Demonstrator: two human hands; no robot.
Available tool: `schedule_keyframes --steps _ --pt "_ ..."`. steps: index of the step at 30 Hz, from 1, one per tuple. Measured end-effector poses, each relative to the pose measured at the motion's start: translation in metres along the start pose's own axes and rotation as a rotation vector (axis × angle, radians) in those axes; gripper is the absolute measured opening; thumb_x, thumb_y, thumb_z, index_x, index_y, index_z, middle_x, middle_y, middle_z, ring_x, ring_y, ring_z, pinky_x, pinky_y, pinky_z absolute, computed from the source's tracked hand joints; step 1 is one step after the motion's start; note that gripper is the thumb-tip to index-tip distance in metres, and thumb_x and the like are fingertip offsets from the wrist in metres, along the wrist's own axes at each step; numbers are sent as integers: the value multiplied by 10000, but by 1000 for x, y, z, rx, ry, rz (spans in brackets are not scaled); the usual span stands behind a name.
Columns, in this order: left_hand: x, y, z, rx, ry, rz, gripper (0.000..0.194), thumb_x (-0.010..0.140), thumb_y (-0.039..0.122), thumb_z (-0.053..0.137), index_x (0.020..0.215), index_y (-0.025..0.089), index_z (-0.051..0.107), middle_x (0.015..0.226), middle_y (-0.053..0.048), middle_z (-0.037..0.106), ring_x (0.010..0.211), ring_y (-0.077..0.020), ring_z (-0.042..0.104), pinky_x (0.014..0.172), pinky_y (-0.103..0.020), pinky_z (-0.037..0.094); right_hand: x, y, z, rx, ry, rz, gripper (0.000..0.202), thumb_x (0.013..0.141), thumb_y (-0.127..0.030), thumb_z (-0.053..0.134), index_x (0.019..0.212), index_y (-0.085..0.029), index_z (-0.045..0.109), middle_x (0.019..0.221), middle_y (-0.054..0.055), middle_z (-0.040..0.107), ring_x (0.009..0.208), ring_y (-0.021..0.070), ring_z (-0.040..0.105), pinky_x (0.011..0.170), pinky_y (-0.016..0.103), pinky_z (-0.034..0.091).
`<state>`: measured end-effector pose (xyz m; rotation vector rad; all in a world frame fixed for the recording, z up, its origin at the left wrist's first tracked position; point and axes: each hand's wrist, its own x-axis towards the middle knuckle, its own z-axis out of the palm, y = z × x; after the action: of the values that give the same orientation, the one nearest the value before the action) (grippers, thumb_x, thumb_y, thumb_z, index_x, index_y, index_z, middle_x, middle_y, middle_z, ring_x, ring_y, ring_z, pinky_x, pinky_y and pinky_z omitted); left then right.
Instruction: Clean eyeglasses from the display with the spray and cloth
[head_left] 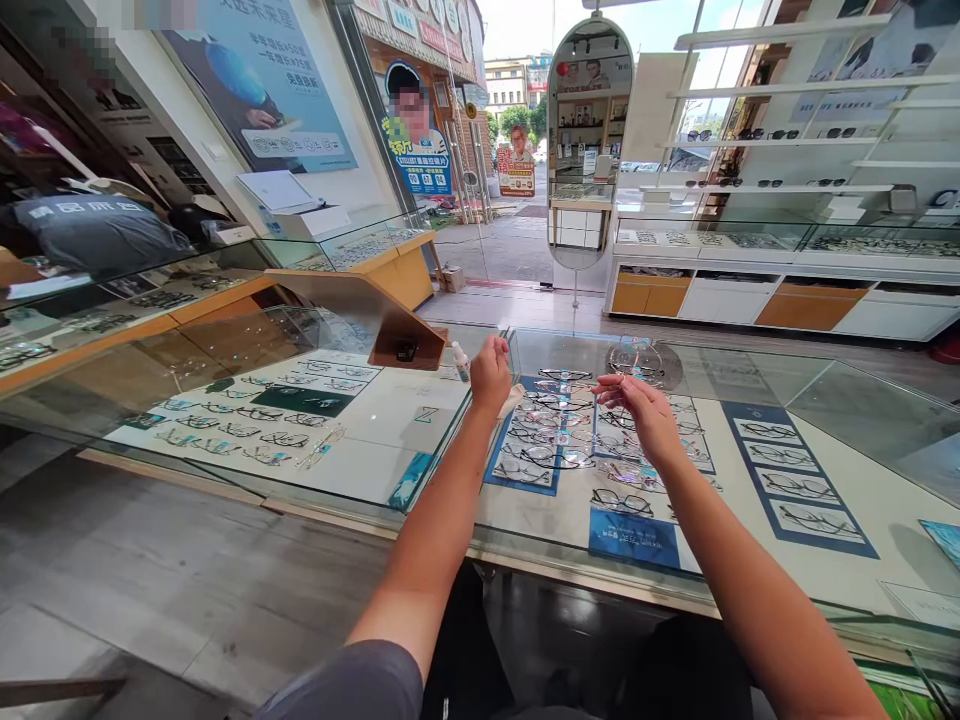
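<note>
My left hand (490, 375) is curled above the glass showcase, near a small white bottle (460, 362) and a pale cloth (512, 401); what its fingers hold, if anything, is hidden. To the right, my right hand (636, 402) has its fingers bent towards the left with the fingertips close together, by the front of a pair of glasses; whether it grips them is too small to tell. Several eyeglass frames (559, 458) lie in rows between and below the hands. A dark-framed pair (622, 502) rests above a blue card (634, 538).
A brown angled stand (409, 345) is behind the left hand. An oval mirror (589, 140) rises beyond the counter. More glasses on a blue tray (799, 480) lie at the right. A person in a grey shirt (97, 230) bends over at the far left.
</note>
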<state>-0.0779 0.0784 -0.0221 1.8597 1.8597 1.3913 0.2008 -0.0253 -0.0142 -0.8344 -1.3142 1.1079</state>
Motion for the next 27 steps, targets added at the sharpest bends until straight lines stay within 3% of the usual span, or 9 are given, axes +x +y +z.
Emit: schedule_keyframes --steps 3,8,10,13,15,17,21,27 --pt "4 -2 -6 87 -157 -22 449 1162 400 317 950 215 667 750 -48 648 751 -233 637 742 -330 394 0 0 0 -19 1 12 454 989 -629 676 1134 -226 826 1097 97 820 938 243 712 872 395 536" --pt "5 -8 -11 179 -301 -56 602 1133 569 393 703 212 617 672 -61 599 759 -250 636 722 -334 373 1 2 -1 -23 -5 16 451 994 -625 675 1139 -226 829 1101 95 821 932 239 714 872 392 535" --pt "5 -12 -11 237 -373 -96 506 1099 522 521 726 207 651 684 -59 624 768 -254 644 756 -337 396 1 2 -1 -12 -4 15 433 999 -609 679 1138 -229 832 1096 91 822 925 235 712 876 391 530" --pt "5 -22 -10 293 -462 -163 231 886 326 837 751 211 689 715 -58 681 807 -276 681 801 -345 426 1 2 -1 -5 -8 19 430 1000 -601 679 1138 -224 833 1095 92 822 927 236 717 873 390 529" --pt "5 -28 -8 324 -517 -197 225 774 249 907 717 216 692 726 -68 705 817 -292 697 804 -353 437 1 2 0 -8 -10 17 440 998 -604 675 1137 -217 831 1096 98 822 929 239 718 866 389 530" --pt "6 -32 -6 335 -563 -205 219 762 252 905 693 221 699 749 -77 729 806 -292 701 792 -359 445 0 1 1 -14 -12 15 442 997 -604 674 1137 -215 830 1098 101 822 930 239 717 868 388 531" --pt "9 -34 -7 320 -578 -185 145 768 278 871 757 235 733 810 -67 759 798 -266 690 755 -338 451 1 0 2 -25 -13 16 450 992 -619 671 1132 -221 827 1100 100 820 940 240 717 873 386 535" --pt "15 -34 -18 222 -471 -162 188 843 316 794 755 226 655 830 -68 747 789 -245 646 740 -338 446 3 1 3 -20 -22 24 466 975 -649 686 1120 -228 824 1088 92 825 917 235 724 859 381 530"
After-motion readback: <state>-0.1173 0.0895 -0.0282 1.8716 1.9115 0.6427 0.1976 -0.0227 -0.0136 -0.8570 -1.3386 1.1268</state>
